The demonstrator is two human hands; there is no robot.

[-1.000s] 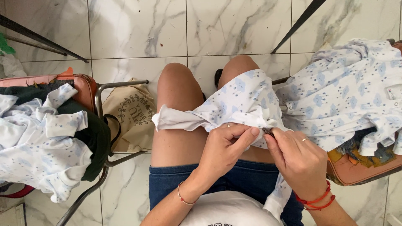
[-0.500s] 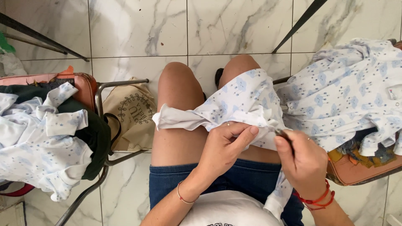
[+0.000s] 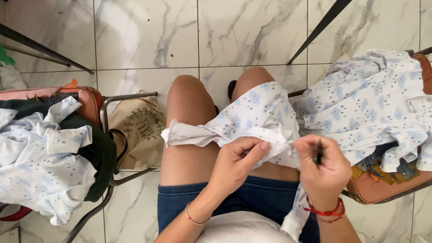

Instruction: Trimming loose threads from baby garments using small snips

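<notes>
Past the pile of printed baby clothes (image 3: pixel 42 166) at left, we are pinching the cloud-print garment (image 3: pixel 252 119) on our lap with our left hand (image 3: pixel 236 164) while our right hand (image 3: pixel 321 168), fingers closed on a small dark tool (image 3: pixel 318 155), is seemingly trimming its edge.

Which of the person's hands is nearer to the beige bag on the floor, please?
The left. The left hand pinches the white garment on the lap, on the side towards the beige bag. The right hand is farther away, beyond the left hand.
</notes>
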